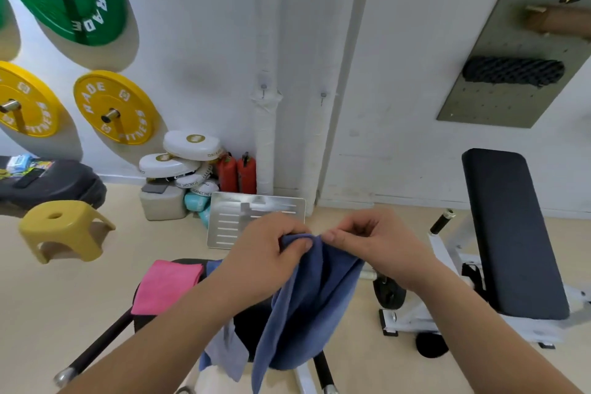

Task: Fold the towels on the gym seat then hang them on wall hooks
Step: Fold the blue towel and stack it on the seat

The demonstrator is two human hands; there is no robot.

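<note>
Two hands lift a blue towel (pixel 307 304) above the gym seat (pixel 252 326).
Left hand (pixel 265 253) and right hand (pixel 377 246) each pinch its top edge; a folded pink towel (pixel 168 286) lies on the seat.

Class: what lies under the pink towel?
The pink towel lies folded on a black gym seat, whose edge shows around it. The left hand and right hand hold up a blue towel that covers most of the seat.

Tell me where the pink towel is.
The pink towel lies folded on the black gym seat, lower left of centre, just left of the left hand holding the blue towel.
</note>
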